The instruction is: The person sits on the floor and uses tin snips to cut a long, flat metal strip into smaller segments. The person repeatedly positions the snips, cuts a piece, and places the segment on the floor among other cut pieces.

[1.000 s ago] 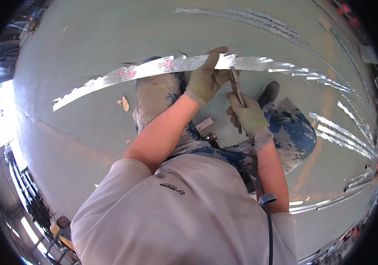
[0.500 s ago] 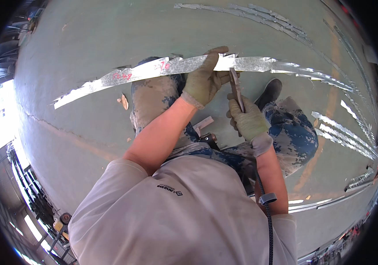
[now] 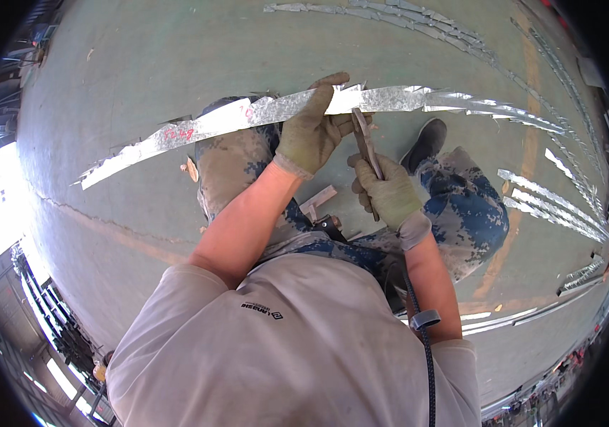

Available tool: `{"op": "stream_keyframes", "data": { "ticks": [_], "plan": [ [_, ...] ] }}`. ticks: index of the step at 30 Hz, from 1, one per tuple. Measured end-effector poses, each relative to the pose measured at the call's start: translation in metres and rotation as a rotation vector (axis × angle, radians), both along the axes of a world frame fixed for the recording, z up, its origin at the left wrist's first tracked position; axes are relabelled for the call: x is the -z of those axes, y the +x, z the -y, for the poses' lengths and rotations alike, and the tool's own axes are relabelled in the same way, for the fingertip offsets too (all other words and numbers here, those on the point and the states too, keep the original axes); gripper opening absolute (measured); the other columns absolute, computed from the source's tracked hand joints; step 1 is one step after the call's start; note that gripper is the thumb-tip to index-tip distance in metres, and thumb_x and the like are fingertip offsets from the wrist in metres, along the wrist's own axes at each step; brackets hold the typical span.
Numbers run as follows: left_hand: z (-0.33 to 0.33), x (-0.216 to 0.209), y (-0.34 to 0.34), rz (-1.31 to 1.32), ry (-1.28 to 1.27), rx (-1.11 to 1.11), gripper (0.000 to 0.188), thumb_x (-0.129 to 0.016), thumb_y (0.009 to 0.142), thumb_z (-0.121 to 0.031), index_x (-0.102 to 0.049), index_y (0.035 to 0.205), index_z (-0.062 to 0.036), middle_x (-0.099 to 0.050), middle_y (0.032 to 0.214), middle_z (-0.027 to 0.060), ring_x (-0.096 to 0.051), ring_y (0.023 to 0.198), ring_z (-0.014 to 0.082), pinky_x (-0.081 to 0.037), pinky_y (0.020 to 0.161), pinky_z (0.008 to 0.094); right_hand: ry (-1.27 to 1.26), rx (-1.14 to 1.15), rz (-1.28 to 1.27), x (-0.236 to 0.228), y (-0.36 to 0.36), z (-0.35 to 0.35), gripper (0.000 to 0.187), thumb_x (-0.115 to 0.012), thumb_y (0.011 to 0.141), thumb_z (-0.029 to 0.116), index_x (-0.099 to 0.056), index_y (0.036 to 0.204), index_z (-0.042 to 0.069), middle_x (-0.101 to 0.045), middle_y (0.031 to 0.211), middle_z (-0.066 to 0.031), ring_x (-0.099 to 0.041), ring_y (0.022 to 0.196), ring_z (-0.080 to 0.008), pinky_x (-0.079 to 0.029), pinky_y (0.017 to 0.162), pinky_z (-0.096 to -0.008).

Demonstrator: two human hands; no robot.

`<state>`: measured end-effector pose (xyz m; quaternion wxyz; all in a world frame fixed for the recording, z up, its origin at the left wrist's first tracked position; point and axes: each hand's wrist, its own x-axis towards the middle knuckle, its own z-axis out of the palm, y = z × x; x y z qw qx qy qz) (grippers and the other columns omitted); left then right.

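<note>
A long, shiny galvanized sheet-metal strip [image 3: 383, 98] with a jagged far edge and red handwritten marks stretches across in front of me, over my left knee. My left hand [image 3: 310, 135], in a yellowish work glove, is closed round the strip near its middle, thumb over the far edge. In my gloved right hand [image 3: 392, 193] is a pair of pliers [image 3: 366, 142] with dark handles. Its jaws reach the strip's near edge, just right of my left hand; whether they bite on the metal I cannot make out.
More jagged metal strips [image 3: 418, 25] lie on the green floor at the far side, and several others [image 3: 553, 206] to the right. Under me is a small pale flat piece [image 3: 319, 201]. A dry leaf [image 3: 191, 169] lies by my left knee. A black cable [image 3: 429, 363] runs down my right side.
The whole view has shifted slightly, so the hands and strip appear a little farther left. Both hands keep their holds, with the pliers at about the same spot on the strip.
</note>
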<state>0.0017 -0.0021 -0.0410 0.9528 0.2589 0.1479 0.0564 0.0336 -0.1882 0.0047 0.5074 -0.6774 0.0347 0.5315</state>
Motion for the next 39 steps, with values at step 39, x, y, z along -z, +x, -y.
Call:
{"op": "stream_keyframes", "data": {
  "ticks": [39],
  "plan": [
    [-0.002, 0.008, 0.004, -0.050, -0.019, -0.022, 0.038, -0.056, 0.108, -0.026, -0.055, 0.141, -0.0057, -0.067, 0.131, 0.0166, -0.068, 0.117, 0.0337, -0.055, 0.105, 0.0481, 0.210, 0.114, -0.086, 0.021, -0.004, 0.006, 0.039, -0.060, 0.108, 0.032, -0.060, 0.133, 0.002, -0.065, 0.092, -0.0063, -0.061, 0.069, -0.0134, -0.053, 0.063, -0.0310]
  ]
}}
